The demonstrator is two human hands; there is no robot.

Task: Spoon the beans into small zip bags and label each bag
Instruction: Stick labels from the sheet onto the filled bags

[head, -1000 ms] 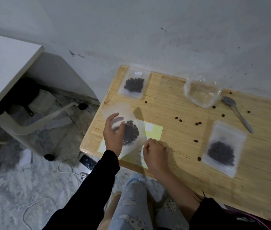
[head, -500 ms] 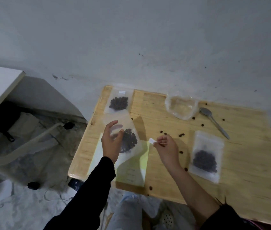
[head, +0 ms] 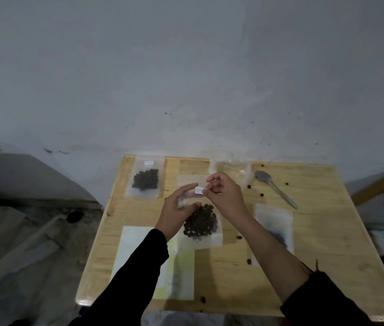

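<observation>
The small white paper label point(head: 198, 190) has come across and now meets the top of the frosted clear zip bag of dark beans point(head: 201, 223). The right hand point(head: 226, 196) pinches it in thumb and fingertip, and the left hand point(head: 174, 212) grips the bag above the light wooden table point(head: 327, 231). Sticking it down looks next.

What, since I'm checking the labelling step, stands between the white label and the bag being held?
Nothing visible. The right hand pinches the label over the upper part of the bag, above the beans; the left hand grips that bag, its fingertips just beside the label, not across it.
</observation>
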